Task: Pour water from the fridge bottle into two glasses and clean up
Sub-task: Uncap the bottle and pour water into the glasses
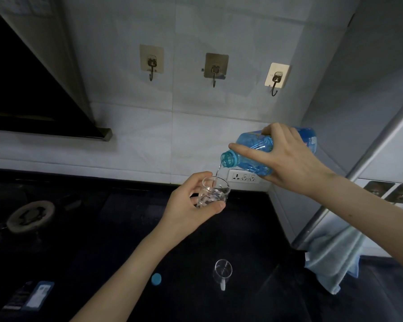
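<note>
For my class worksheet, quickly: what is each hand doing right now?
Left hand: grips the glass, raised above the counter.
Right hand: grips the tilted blue bottle, pouring water.

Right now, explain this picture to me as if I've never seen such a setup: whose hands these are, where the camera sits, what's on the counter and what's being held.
There is no machine here. A person wears one wide-angle camera on the head, looking forward and down, so you see that person's own two arms reaching out.

The right hand grips a tilted blue bottle with its cap off; a thin stream of water runs from its mouth. The left hand holds a clear glass under that stream, its fingers curled round it, above the counter.

On the dark counter stand a second glass, apparently empty, and the blue cap to its left. A stove burner sits far left, and a pale cloth hangs at the right. Three hooks are stuck on the tiled wall.
</note>
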